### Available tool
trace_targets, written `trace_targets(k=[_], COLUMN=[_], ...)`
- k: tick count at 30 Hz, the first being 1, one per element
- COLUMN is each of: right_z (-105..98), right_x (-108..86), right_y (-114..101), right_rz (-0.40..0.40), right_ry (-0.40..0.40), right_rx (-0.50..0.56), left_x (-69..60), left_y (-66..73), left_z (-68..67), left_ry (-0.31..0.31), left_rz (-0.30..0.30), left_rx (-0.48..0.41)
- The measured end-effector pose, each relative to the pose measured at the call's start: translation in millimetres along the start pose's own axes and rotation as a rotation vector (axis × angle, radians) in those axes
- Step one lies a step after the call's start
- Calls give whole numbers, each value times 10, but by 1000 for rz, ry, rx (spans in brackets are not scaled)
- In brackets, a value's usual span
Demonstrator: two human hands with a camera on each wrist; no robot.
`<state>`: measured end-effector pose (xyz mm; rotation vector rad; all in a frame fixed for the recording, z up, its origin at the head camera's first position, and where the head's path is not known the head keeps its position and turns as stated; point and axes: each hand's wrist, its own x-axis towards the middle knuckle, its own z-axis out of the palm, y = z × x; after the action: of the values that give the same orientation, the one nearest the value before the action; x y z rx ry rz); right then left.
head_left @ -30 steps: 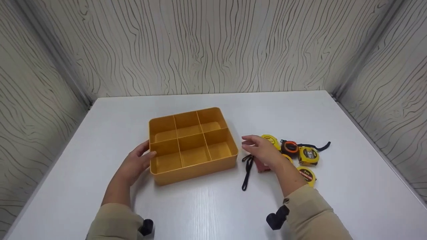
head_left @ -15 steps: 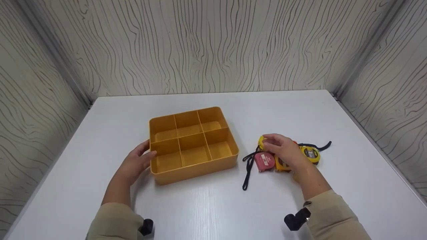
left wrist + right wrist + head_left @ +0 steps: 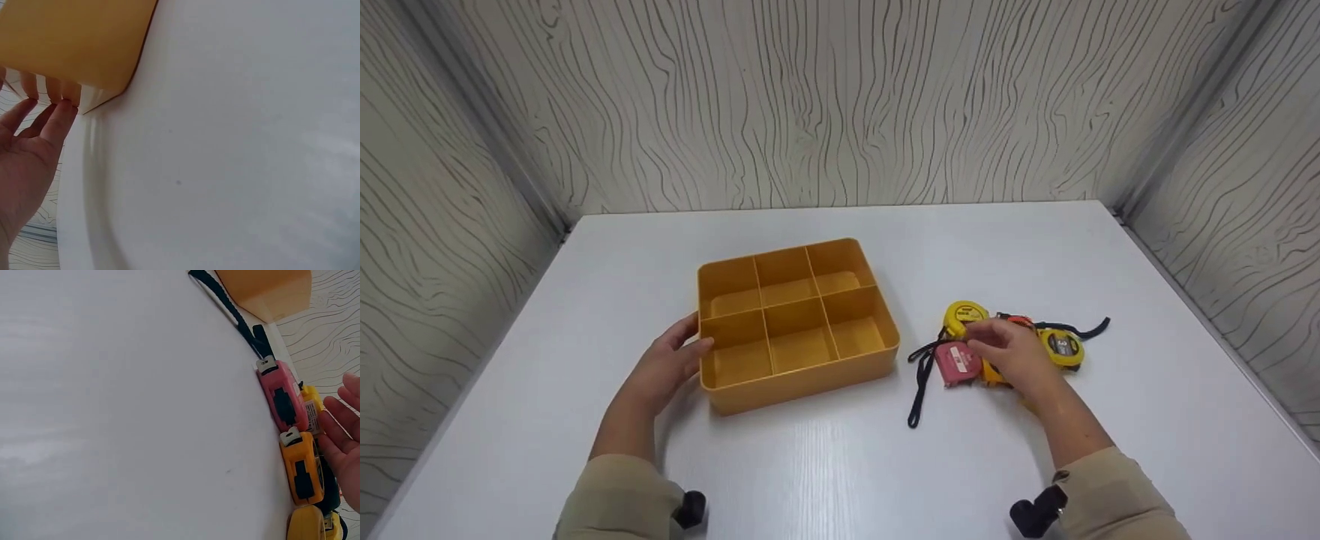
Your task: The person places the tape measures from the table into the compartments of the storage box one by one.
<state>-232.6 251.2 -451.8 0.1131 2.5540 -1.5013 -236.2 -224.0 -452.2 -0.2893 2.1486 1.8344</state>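
Note:
A mustard-yellow box with several compartments sits slightly turned on the white table. My left hand is at its left side, straight fingertips touching the outer wall and thumb at the rim. To the right, my right hand hovers over a cluster of tape measures, fingers loosely bent and holding nothing. Around it lie a yellow tape measure, a pink one, a black-and-orange one and a yellow "3" one. An orange-yellow tape measure stands by the pink one, partly hidden in the head view.
Dark wrist straps lie between the box and the pink tape measure; another strap stretches right. Another yellow tape measure is mostly hidden under my right arm in the head view. Wood-patterned panels border the table.
My right hand has moved right from beside the box to over the tape measures, and has drawn off the yellow one it was at half a second ago. My left hand stays put.

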Motion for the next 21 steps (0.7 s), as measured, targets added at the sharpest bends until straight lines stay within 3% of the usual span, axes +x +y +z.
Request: trace_targets(k=[14,21], right_z=[-22,29], right_x=[-19,-18], right_y=[101,134], right_rz=[11,-11], right_ry=[32,23], right_rx=[-152,-244], left_x=[10,0], left_y=[11,14], left_z=[-1,-4], left_ry=[-22,-4], left_rz=[30,-9], left_rx=[25,50])
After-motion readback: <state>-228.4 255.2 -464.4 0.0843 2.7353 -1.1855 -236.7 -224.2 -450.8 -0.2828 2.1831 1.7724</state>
